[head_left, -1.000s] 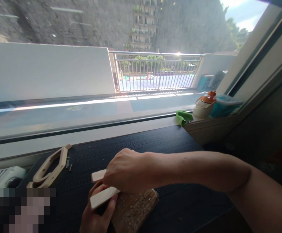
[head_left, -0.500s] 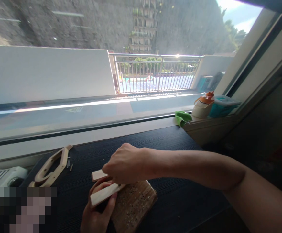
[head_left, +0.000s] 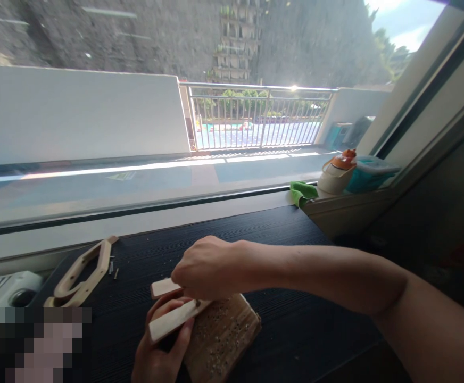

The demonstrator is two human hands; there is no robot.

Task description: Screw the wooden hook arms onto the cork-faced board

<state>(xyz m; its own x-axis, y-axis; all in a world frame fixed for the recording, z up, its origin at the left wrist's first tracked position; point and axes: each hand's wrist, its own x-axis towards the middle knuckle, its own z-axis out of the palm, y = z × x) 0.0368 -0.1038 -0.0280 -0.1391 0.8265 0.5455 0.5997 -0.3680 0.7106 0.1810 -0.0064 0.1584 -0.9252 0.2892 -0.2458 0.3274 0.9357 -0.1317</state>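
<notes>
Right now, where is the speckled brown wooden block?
The block is at bottom centre in the head view, below the right hand, just right of the left hand.

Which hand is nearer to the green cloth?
Right. The right hand is left of the green cloth and nearer the camera; the left hand, gripping a wooden bar, is farther away, lower left.

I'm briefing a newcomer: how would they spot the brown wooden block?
On the black wood-grained tabletop, find the bare left hand. Just to its right sits the thick brown wooden block. Unlike the smooth pale wooden bar in that hand, its top is peppered with small marks.
</notes>
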